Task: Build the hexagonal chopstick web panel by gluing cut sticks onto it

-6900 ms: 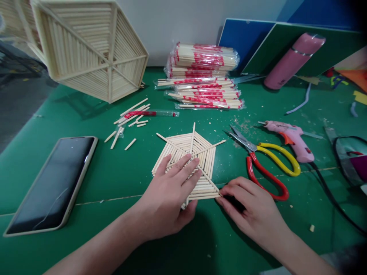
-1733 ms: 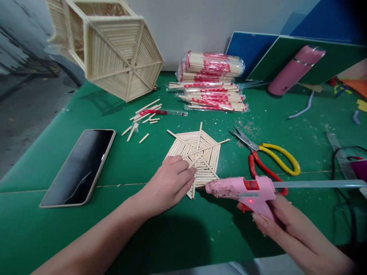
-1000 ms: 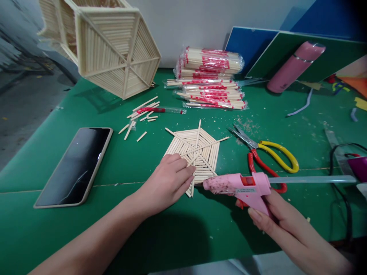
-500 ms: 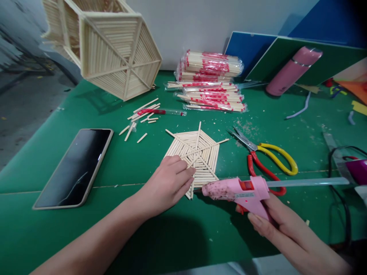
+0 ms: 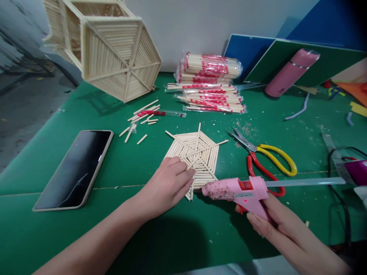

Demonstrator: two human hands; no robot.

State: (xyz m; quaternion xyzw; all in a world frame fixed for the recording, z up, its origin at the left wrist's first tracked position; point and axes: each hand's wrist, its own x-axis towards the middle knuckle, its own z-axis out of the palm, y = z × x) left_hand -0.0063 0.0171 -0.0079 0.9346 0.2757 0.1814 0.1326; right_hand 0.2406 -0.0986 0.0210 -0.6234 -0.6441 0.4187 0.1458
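A flat hexagonal web of thin wooden sticks lies on the green table, its crossing spokes poking out past the edge. My left hand is closed on its lower left side, fingertips pressed together on the sticks; the tips themselves are partly hidden. In my right hand is a pink hot glue gun, gripped by its handle, with a clear glue stick jutting from the back. The gun's nozzle points left and meets the web's lower edge near my left fingers.
Scissors with red and yellow handles lie right of the web. A phone is at the left, with cut stick pieces nearby. Behind stand a stick-built hexagonal box, wrapped stick packs and a pink bottle.
The whole view has shifted very slightly. Both hands, the glue gun and the stick web keep nearly the same positions relative to each other.
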